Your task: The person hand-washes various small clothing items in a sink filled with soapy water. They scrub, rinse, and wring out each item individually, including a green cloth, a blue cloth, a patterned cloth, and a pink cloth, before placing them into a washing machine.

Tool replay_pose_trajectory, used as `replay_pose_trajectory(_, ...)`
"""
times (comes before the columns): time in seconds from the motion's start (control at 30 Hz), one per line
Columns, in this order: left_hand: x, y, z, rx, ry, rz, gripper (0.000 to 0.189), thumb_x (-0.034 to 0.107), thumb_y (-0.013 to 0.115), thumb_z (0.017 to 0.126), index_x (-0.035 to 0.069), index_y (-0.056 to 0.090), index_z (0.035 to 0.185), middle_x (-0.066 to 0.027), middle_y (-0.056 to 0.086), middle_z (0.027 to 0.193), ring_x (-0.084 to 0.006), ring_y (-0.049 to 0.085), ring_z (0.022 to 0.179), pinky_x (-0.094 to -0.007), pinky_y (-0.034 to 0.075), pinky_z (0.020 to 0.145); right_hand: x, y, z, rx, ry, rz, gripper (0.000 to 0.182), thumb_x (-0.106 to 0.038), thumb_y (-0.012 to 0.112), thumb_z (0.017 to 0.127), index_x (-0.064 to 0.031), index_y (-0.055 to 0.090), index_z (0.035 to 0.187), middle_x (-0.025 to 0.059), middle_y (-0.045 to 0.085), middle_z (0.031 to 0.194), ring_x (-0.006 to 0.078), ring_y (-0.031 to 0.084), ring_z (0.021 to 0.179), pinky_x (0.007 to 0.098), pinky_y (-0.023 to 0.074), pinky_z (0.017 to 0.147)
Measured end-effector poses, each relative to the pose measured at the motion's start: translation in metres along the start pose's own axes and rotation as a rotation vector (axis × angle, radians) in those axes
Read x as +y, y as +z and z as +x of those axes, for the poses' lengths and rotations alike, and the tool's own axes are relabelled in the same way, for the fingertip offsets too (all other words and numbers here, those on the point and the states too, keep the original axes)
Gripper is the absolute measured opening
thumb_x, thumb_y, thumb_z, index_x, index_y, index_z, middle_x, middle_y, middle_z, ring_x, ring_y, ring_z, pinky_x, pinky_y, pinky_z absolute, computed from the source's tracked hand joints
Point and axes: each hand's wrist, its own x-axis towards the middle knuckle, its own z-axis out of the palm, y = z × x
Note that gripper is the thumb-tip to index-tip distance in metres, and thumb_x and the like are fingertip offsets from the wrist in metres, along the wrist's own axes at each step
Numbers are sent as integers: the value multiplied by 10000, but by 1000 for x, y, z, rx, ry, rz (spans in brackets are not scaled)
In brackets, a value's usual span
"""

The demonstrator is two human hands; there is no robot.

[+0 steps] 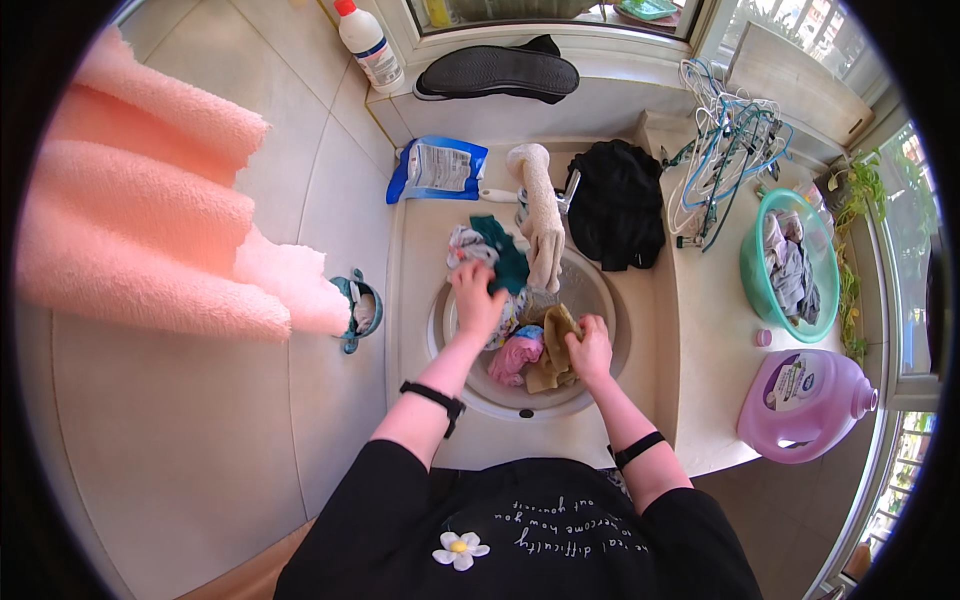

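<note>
A round washbasin point(525, 409) in front of me holds several wet cloth pieces. My right hand point(591, 349) grips the edge of a khaki cloth point(553, 364) at the basin's right side. Beside it lie a pink cloth point(516, 360) with a blue part and a white patterned cloth point(510, 319). My left hand point(478, 300), slightly blurred, rests on a dark green cloth point(506, 255) and a pale printed cloth point(469, 246) at the basin's upper left rim. Whether its fingers grip either one is unclear. A beige fabric glove point(544, 232) hangs over the faucet, above what looks like running water.
Behind the basin lie a blue-and-white pouch point(442, 169) and black fabric point(615, 206). Clip hangers point(724, 142), a green tub point(757, 289) of clothes and an uncapped purple detergent jug point(802, 405) occupy the right counter. A pink towel point(150, 210) hangs left; dark shoes point(499, 71) lie on the ledge.
</note>
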Motion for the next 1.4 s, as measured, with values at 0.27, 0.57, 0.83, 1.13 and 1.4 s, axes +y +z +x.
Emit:
replay_pose_trajectory(0.27,4,0,-91,-461,-198,131,658,206,724,636,108,450,1227,-136,369,1355,-418,357,1208,-571,361,943,-13,26,-21,-31,-135,-67,449,-225,610,810,-110,454,1215,149,557,1152,333,550,1027,440,419,882)
replay_pose_trajectory(0.57,26,11,-51,-944,-292,409,1017,552,686,685,245,108,1464,-195,-28,1510,-492,102,1344,-734,236,926,24,57,5,-225,-243,-474,550,-268,553,834,-119,394,1338,144,562,1081,306,566,965,475,403,872)
replay_pose_trajectory(0.83,22,29,-34,-1003,-473,498,929,594,609,734,229,157,1460,-181,57,1508,-412,61,1378,-696,124,1009,19,76,45,-305,76,-487,467,-236,518,827,-105,457,1272,170,589,1119,346,561,1037,476,425,874)
replay_pose_trajectory(1.13,13,18,-61,-748,-401,294,731,371,735,671,139,411,1284,-183,279,1413,-400,198,1331,-661,215,997,-3,2,48,-277,402,615,178,-144,557,885,7,563,979,41,610,858,115,536,775,268,439,713)
replay_pose_trajectory(1.4,11,-38,-100,-445,-261,15,621,187,788,590,-6,521,1117,-203,414,1304,-354,463,1162,-387,432,940,-45,-96,22,-203,153,662,133,-135,568,886,-12,570,939,3,575,783,68,490,716,233,416,649)
